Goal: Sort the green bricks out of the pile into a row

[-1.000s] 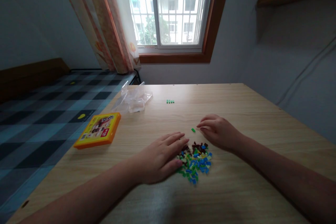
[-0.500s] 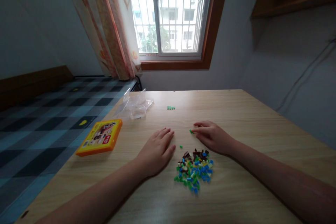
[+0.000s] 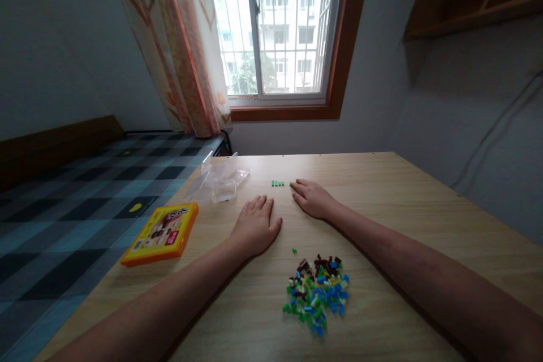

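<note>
My right hand (image 3: 313, 198) reaches to the far part of the table, its fingertips on a small green building brick (image 3: 291, 184). Just left of that brick, several small green bricks (image 3: 278, 184) stand in a short row. Palm down on the wood, my left hand (image 3: 257, 225) lies with fingers stretched and holds nothing. One loose green brick (image 3: 294, 250) sits between my forearms. Nearer to me is a loose pile of blue, green, brown, yellow and cream bricks (image 3: 318, 294).
Left of my left hand lies a yellow-orange box (image 3: 161, 235) with a printed lid. Clear plastic packaging (image 3: 220, 178) stands behind it on the wooden table (image 3: 382, 294). A bed with a checked cover (image 3: 63, 226) borders the table's left side, and a window is beyond.
My right hand has moved away from me and left, carrying the green brick to the right end of the row. The left hand stays flat. The view has tilted up slightly.
</note>
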The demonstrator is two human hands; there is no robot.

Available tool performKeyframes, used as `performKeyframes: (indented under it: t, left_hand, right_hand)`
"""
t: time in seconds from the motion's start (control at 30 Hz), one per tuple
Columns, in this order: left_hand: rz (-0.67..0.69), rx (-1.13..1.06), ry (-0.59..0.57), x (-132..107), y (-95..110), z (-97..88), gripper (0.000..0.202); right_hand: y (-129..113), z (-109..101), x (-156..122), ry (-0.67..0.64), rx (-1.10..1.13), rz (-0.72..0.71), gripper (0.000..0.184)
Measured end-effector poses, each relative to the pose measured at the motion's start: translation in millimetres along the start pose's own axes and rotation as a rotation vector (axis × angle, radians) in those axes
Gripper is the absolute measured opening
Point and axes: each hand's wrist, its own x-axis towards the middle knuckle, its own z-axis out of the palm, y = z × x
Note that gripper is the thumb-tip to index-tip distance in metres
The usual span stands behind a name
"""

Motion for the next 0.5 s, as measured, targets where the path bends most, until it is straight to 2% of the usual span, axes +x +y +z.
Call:
performKeyframes:
  t: [0.13,0.5]
  left_hand:
    - [-0.001,-0.001,0.028,6.3,-1.7,2.4,0.063]
    - [0.023,-0.015,0.049,3.6,-3.7,4.2,0.06]
  right_hand:
    - [-1.0,6.2,15.6,-0.018,-0.01,-0.011,0.051]
    - [-2.1,3.5,11.9,-0.073,0.008,-0.003,0.052]
